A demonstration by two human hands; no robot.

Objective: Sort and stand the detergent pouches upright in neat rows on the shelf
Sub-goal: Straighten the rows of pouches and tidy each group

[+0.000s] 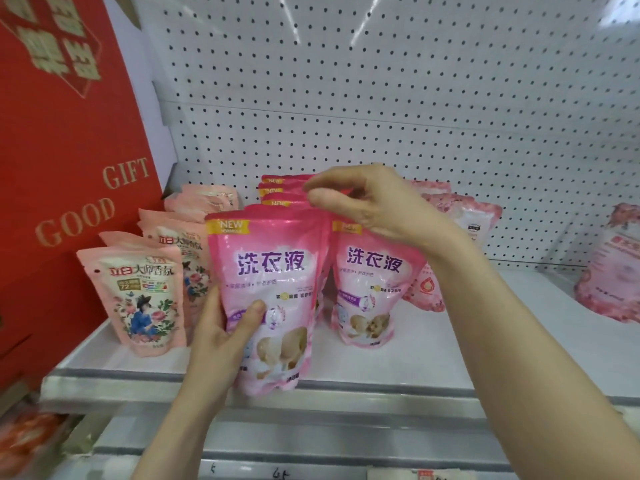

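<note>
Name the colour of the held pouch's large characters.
Purple, on the pink pouch; head view.

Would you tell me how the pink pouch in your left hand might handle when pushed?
The pink pouch looks floppy: its film seems to give under the left hand. The glossy surface may be slippery. It is tall over a narrow base, so a high push could tip it.

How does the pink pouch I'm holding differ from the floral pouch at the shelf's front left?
The pink pouch is held low by the left grip at the shelf edge; the floral pouch stands free on the shelf. The pink pouch is brighter pink with purple characters and a yellow NEW tag; the floral pouch is pale peach with flowers and a figure in blue. Both are upright, fronts facing out.
</note>
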